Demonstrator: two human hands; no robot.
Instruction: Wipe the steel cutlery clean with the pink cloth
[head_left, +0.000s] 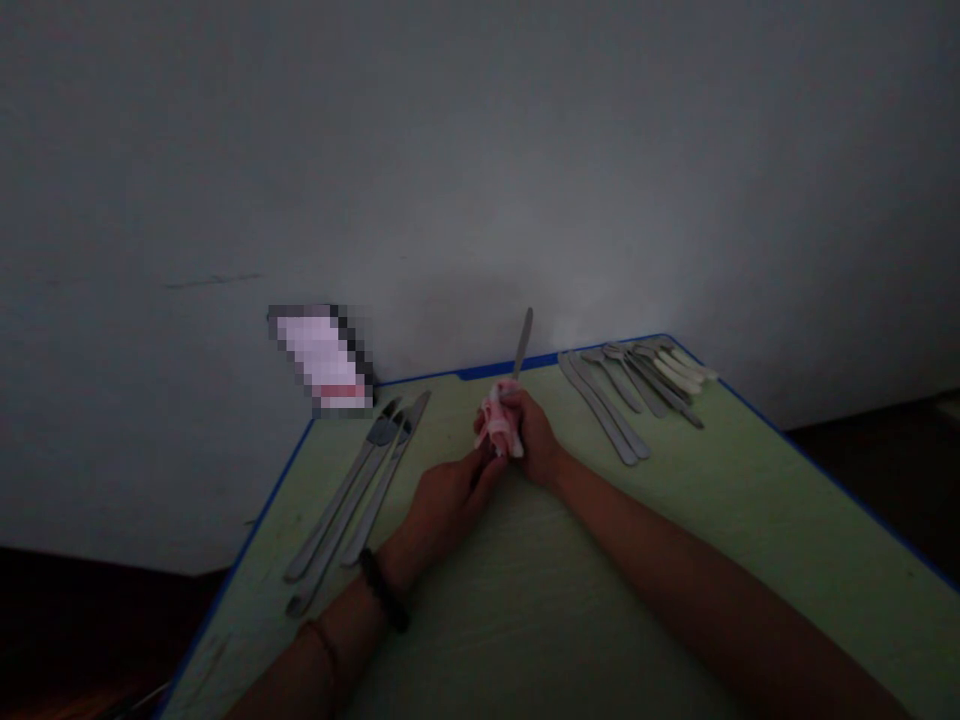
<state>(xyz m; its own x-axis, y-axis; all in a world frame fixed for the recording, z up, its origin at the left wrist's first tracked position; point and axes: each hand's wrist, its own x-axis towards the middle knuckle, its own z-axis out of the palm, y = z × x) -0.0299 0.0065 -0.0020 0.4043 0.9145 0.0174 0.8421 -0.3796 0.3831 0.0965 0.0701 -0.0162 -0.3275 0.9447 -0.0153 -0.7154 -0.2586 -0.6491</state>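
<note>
Close together over the middle of the table are both my hands. A crumpled pink and white cloth (501, 425) is wrapped around a metal table knife (523, 345), whose plain narrow end points up toward the wall. My right hand (536, 435) is closed on the cloth from the right side. From below and left, my left hand (454, 492) grips the knife's lower end, which the fingers and cloth mostly hide. Left of my hands lie several long metal utensils (360, 500), one with a knife blade. Two knives (604, 410) lie to the right.
Spoons (619, 380) and several white-handled pieces (681, 375) lie at the back right of the green table (510, 610), which has a blue edge. A blurred-out phone-like device (322, 355) leans on the grey wall (480, 180) at the back left.
</note>
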